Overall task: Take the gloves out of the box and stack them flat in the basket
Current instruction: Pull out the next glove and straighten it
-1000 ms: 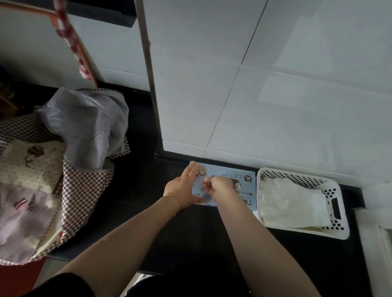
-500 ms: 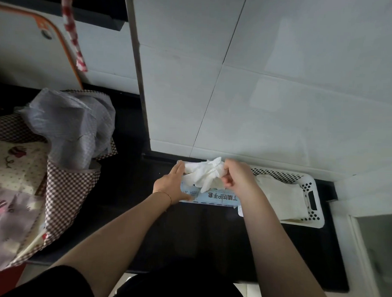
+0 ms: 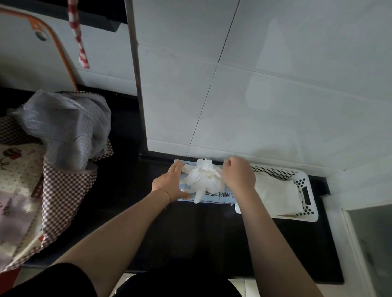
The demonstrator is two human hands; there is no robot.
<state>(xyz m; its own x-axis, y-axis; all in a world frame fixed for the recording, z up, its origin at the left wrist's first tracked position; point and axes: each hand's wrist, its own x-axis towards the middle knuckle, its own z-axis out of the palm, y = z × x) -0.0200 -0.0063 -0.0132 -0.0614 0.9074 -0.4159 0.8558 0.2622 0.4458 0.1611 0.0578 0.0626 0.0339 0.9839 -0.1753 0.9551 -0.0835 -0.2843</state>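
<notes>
A light blue glove box (image 3: 217, 197) lies on the dark counter against the tiled wall. My left hand (image 3: 170, 183) grips its left end, thumb on the near side and fingers over the top. My right hand (image 3: 238, 175) pinches a crumpled white glove (image 3: 204, 178) that hangs above the box, its fingers drooping toward the near edge. Right of the box stands a white perforated basket (image 3: 308, 210) with flat white gloves (image 3: 275, 195) lying inside.
A checked cloth bag (image 3: 56, 188) with a grey plastic bag (image 3: 64, 126) in it fills the left side. White wall tiles (image 3: 259, 95) rise just behind the box. The black counter (image 3: 187, 237) ends close to my body. A glass panel (image 3: 376, 243) is at the right.
My right hand has pulled a glove up out of the box and holds it above the top. My left hand has stayed on the box's left end.
</notes>
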